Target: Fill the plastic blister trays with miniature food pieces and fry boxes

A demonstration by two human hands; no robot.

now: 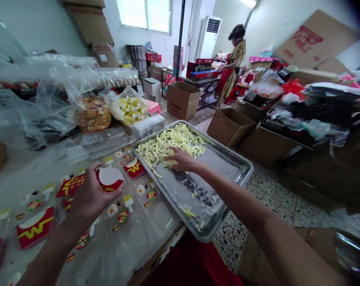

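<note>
My left hand (pixel 92 192) is closed around a small red french fry carton (pixel 110 178) with a white inside, held above the table. My right hand (pixel 182 159) reaches into a pile of pale yellow fry-shaped pieces (pixel 180 137), its fingers apart and touching them. The pile lies at the far left of a metal tray (pixel 224 169) dusted with white powder. Clear plastic blister packs (pixel 150 216) cover the table below my left hand. They hold small egg, pizza and burger shapes, and several carry red cartons (pixel 36 227) with a yellow zigzag.
Beyond the packs sit a bag of yellow-and-white pieces (pixel 129 106) and a bag of orange-brown pieces (pixel 93 113). Open cardboard boxes (pixel 183 100) stand on the speckled floor. A person (pixel 235 59) works at a far table. Cluttered boxes and bags line the right.
</note>
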